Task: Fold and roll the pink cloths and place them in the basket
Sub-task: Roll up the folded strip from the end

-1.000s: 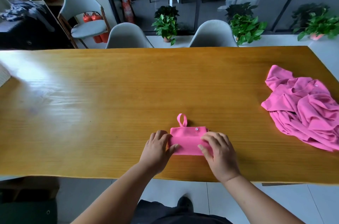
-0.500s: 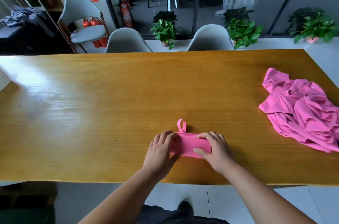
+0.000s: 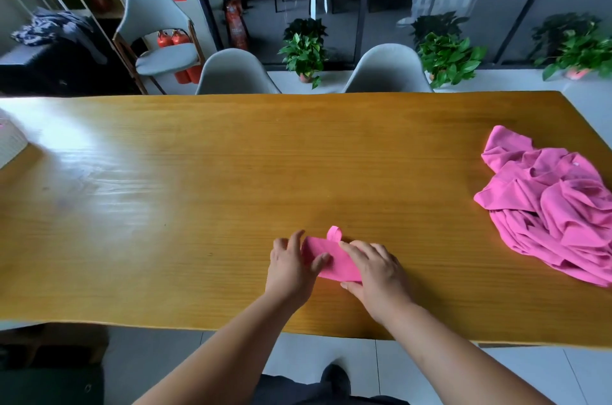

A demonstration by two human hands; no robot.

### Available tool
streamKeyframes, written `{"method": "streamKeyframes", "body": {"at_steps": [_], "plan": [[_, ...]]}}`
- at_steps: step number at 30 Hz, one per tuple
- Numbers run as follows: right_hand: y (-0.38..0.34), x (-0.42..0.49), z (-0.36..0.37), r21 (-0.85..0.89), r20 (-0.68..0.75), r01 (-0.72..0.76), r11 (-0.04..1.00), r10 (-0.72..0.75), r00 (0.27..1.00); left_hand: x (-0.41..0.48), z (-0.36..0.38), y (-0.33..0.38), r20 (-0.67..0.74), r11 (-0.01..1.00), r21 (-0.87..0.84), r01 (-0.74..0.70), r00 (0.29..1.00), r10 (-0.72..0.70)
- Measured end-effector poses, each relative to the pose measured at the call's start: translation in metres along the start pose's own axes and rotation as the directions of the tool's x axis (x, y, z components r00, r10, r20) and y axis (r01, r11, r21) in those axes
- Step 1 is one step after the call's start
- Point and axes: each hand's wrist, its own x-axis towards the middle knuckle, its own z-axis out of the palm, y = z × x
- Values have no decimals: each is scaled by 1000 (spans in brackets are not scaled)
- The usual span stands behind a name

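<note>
At the far left edge of the table (image 3: 231,172) sits a white ribbed container (image 3: 10,143), likely the basket. Near the front edge, the left hand (image 3: 291,267) and right hand (image 3: 377,270) each clasp an end of one nearly rolled pink cloth (image 3: 331,260). To the right, a heap of unfolded pink cloths (image 3: 556,205) is not yet done.

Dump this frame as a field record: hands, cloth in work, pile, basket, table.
cloth in work: small folded pink cloth with a hanging loop, near the table's front edge, between both hands
left hand: left hand holds the cloth's left end, thumb on top
right hand: right hand grips its right end, fingers over the top, thumb at the near edge
pile: crumpled heap of pink cloths, right end of table, untouched
table: long yellow wooden table
basket: white ribbed object at left edge, cut off; possibly the basket
</note>
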Motion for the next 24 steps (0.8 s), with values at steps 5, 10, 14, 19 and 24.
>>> {"method": "streamKeyframes", "body": {"at_steps": [5,10,14,19,24], "plan": [[-22,11,-12,96,89,-145,985,136,987,-5,7,15,13,858,-291,423,899,-439],[-47,5,-6,263,120,-286,921,263,957,-6,3,21,219,607,-604,516,840,-496],[-79,-1,-6,305,84,-323,896,313,946,-18,-6,23,316,524,-674,520,845,-433],[-119,-3,-20,424,23,-179,888,188,982,-25,-50,10,278,459,-782,422,895,-350],[-141,6,-20,696,-111,16,718,85,990,-39,-109,-28,294,366,-846,387,913,-284]]}}
